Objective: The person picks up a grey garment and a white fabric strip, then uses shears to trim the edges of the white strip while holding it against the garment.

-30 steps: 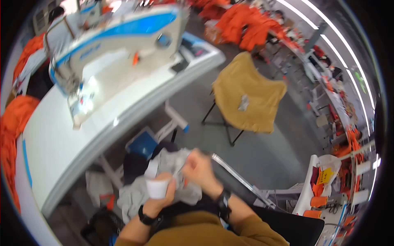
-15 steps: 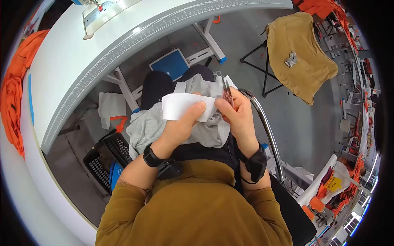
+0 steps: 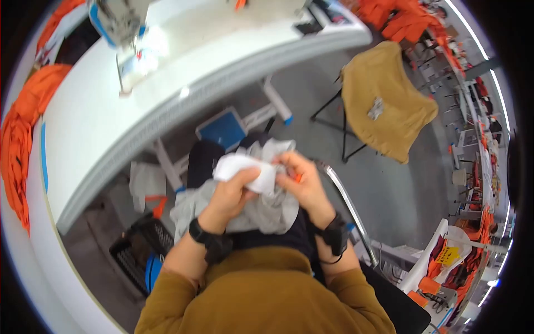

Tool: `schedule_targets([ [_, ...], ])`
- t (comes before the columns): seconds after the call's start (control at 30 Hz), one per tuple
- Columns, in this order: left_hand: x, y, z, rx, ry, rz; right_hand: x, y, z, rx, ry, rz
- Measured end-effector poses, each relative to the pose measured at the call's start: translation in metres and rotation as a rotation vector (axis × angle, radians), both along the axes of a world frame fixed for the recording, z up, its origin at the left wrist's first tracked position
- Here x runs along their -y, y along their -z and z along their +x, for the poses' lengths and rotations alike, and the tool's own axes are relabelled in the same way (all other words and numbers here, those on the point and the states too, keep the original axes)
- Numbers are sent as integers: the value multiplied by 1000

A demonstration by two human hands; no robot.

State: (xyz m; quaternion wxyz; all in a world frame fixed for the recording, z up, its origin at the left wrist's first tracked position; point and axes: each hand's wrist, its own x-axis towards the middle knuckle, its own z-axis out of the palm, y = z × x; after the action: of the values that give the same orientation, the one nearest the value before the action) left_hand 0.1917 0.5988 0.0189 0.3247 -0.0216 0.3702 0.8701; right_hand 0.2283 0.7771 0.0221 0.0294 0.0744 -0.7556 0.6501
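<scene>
My left hand (image 3: 227, 197) is closed on a white strip of fabric (image 3: 231, 165), thumb on top. The strip lies over a crumpled light grey knit garment (image 3: 192, 207) spread across my lap. My right hand (image 3: 305, 186) is at the strip's right end, thumb and fingers pinched together at its edge. A small orange bit shows within the right hand, where small thread snips were visible a moment earlier; the blades are now hidden or blurred. Dark bands with small boxes sit on both wrists.
Ahead is a white table with a ruler edge (image 3: 183, 106) and a sewing machine (image 3: 125, 50). A tan folding stool (image 3: 384, 106) stands right, a scrap on its seat. Black crates (image 3: 136, 247) sit lower left. Orange fabric (image 3: 28, 122) hangs left. A chrome chair arm (image 3: 347, 195) is beside my right arm.
The camera view has tilted up, showing more of the table and machine. The snips' blades no longer show, and my right fingers have come onto the strip's right edge.
</scene>
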Motion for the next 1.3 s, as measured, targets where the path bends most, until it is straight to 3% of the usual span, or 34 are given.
schedule_targets([
  [0.07,-7,3,-5,-155,-53,-228,1,-2,0,23,95,35],
  [0.13,-13,-13,-6,-403,-68,-425,10,-18,1,155,299,-179],
  [0.2,-26,-20,4,-651,-154,-570,19,-35,-1,87,476,-302],
  [0.23,-30,-27,7,-795,-121,-536,20,-40,-1,-2,527,-250],
  [0.27,-36,-31,13,-780,-159,-515,22,-44,-1,-90,577,-198],
  [0.37,-42,-47,17,-808,-93,-587,28,-63,9,-196,598,-180],
  [0.43,-46,-53,10,-1164,-319,-632,31,-83,21,-281,541,-108],
  [0.5,-44,-68,7,-1280,-260,-631,27,-105,33,-325,527,-45],
  [0.53,-43,-77,7,-1370,-196,-648,26,-119,41,-254,409,-35],
  [0.6,-44,-93,6,-1373,-203,-603,19,-136,54,-188,299,-25],
  [0.67,-41,-107,8,-948,-5,-176,6,-151,61,-331,279,32],
  [0.73,-34,-127,10,-689,104,-135,-5,-170,65,-367,316,-224],
  [0.8,-22,-138,23,-497,89,-49,-18,-174,65,-393,347,-287],
  [0.83,-17,-140,15,-502,271,72,-22,-174,63,-393,351,-285],
  [0.87,-23,-100,-2,-1037,198,388,-26,-172,60,-335,378,-252],
  [0.93,-32,-110,6,-545,350,339,-31,-161,49,-233,415,-192],
  [0.97,-34,-93,-2,-261,485,432,-33,-146,40,-175,428,-207],
  [1.0,-38,-104,3,-135,342,46,-33,-129,33,-104,438,-232],
  [1.03,-46,-88,2,-236,305,-143,-34,-112,28,-61,440,-303],
  [1.1,-46,-35,-5,-429,297,-152,-34,-84,23,60,437,-416],
  [1.2,-41,-36,-5,-828,158,-293,-22,-80,17,80,424,-453],
  [1.23,-40,-39,-1,-789,152,-319,-22,-81,18,125,371,-394],
  [1.3,-43,-56,2,-965,16,-449,-20,-86,16,114,295,-294],
])
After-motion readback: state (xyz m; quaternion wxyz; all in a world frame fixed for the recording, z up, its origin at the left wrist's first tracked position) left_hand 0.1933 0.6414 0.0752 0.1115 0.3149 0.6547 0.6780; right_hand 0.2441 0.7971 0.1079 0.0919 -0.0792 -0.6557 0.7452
